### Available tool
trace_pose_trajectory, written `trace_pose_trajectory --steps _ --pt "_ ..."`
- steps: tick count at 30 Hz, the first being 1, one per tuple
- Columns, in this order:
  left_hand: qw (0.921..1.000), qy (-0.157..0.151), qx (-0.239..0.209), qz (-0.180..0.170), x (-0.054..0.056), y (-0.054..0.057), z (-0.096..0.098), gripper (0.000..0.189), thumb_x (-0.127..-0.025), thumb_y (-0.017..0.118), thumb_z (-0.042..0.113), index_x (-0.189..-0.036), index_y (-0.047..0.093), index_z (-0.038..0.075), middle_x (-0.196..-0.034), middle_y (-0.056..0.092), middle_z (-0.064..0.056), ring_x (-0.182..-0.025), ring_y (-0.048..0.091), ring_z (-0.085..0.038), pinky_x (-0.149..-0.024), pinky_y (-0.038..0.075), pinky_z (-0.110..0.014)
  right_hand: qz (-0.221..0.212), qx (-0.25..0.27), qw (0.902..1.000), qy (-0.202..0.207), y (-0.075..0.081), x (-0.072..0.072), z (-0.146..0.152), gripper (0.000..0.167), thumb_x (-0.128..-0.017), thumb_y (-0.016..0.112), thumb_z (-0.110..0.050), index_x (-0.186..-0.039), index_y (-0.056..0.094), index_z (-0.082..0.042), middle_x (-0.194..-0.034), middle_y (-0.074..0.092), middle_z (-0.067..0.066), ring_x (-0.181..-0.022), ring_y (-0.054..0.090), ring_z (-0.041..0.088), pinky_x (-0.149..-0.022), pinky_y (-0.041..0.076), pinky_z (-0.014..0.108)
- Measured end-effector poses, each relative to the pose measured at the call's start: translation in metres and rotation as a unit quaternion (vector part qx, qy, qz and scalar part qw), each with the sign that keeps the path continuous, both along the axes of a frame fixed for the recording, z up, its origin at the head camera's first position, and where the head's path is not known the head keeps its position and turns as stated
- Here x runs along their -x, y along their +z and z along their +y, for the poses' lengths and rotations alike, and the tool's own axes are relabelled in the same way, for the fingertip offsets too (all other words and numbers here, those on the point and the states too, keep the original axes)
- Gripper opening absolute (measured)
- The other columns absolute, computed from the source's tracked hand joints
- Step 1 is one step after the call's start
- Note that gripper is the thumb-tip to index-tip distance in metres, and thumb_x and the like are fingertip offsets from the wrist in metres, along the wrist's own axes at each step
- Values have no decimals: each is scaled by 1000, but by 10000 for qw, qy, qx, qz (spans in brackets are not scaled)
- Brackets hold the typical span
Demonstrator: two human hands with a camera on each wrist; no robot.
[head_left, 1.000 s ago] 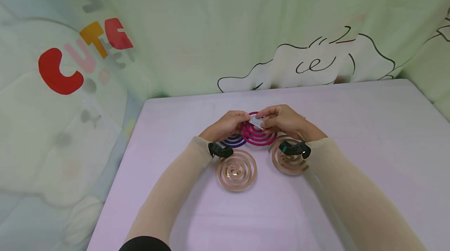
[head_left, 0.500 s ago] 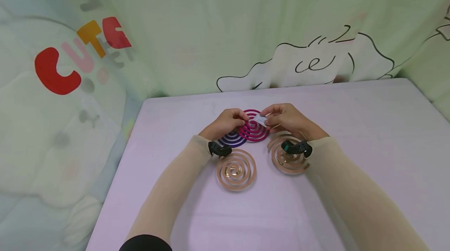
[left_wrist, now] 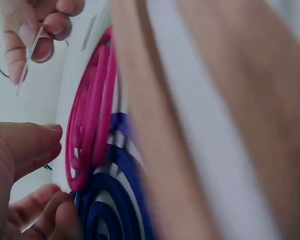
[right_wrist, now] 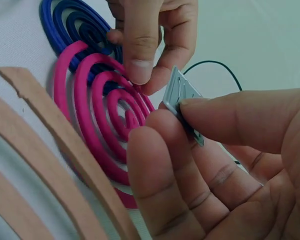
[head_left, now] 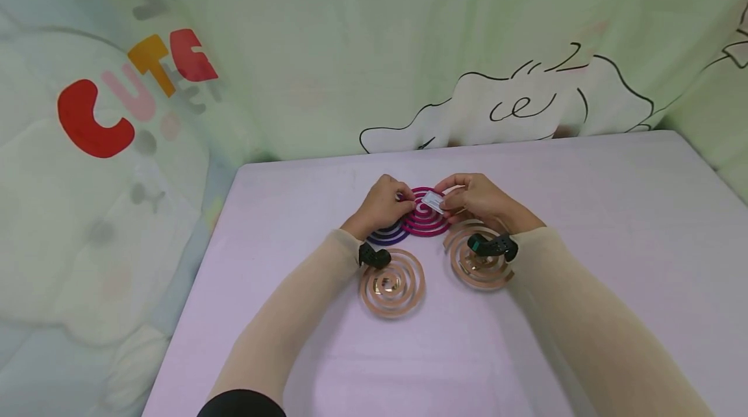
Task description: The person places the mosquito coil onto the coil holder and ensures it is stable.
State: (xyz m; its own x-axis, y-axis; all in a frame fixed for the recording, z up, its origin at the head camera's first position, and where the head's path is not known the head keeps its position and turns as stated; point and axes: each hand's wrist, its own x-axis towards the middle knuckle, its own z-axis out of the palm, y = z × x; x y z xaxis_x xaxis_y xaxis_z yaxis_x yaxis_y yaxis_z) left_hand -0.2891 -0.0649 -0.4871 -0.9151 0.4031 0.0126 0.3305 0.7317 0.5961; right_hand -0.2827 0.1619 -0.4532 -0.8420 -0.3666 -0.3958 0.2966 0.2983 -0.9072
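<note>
In the head view my right hand (head_left: 476,201) pinches a small flat metal mosquito coil stand (head_left: 432,202) between thumb and fingers. The right wrist view shows the stand's slotted face, tilted, with the thumb on it. Under and beside it lies a pink mosquito coil (right_wrist: 81,107), overlapping a dark blue coil (right_wrist: 46,25). My left hand (head_left: 382,204) is at the pink coil's left edge and covers part of the blue one. In the left wrist view its thumb (left_wrist: 37,140) is spread from the fingers, close to the pink coil's rim.
Two tan mosquito coils lie nearer on the lilac tablecloth (head_left: 386,365): the left coil (head_left: 393,314) by my left wrist, the right coil (head_left: 484,286) under my right wrist. Golden metal shows at their centres. A green printed curtain (head_left: 327,79) hangs behind the table.
The pink coil has shifted slightly left and lies lower than half a second ago. My left fingers have come off its edge, knuckles raised. My right hand has moved the stand slightly right.
</note>
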Motion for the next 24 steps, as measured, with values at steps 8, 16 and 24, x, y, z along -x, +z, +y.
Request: trace_pose_trajectory --steps 8,16,24 --pt "9989 178 -227 -368 -1 2 -1 16 -93 76 8 -108 77 4 -112 64 -14 -106 67 -23 -91 50 -28 -77 -25 10000 -50 1 -1 0 44 -97 66 0 -138 51 4 -90 71 5 -73 69 18 -73 62 32" --pt "9947 395 -519 -791 0 4 -4 30 -89 68 -6 -118 70 0 -113 71 -14 -102 68 -22 -85 53 -25 -7 -477 9989 -16 -1 5 6 46 -98 64 -5 -141 51 4 -96 72 10 -79 69 20 -75 62 33" --pt "9943 148 -408 -970 -1 7 -5 40 -85 72 -8 -124 67 -1 -116 68 -16 -100 65 -23 -88 53 -27 -545 -884 9946 22 -6 13 18 46 -100 62 -6 -142 50 10 -97 67 11 -71 66 12 -66 58 21"
